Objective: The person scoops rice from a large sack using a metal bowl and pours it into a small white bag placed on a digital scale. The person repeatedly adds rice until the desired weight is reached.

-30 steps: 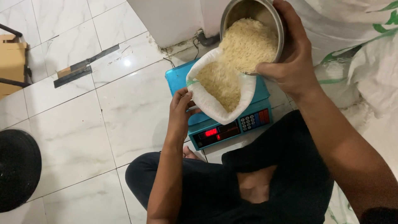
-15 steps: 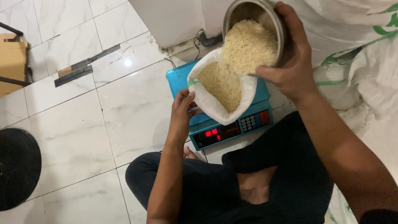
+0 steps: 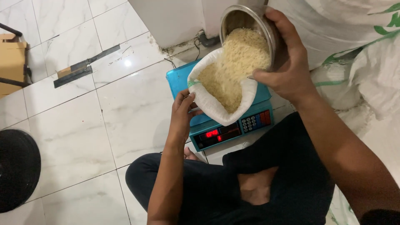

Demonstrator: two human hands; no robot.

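My right hand (image 3: 287,73) wraps the side of the metal bowl (image 3: 250,31), so that part of its wall is hidden under my palm, and the bowl's top rim is cut off by the upper edge. The rice (image 3: 237,66) covers the bowl's bottom and the inside of the white bag (image 3: 216,106). The bag hides most of the blue scale (image 3: 233,129); its red digits are too small to read. My left hand (image 3: 183,110) has its fingertips tucked behind the bag's edge. The big white sack (image 3: 358,54) runs off the right edge, the round black thing (image 3: 16,166) off the left.
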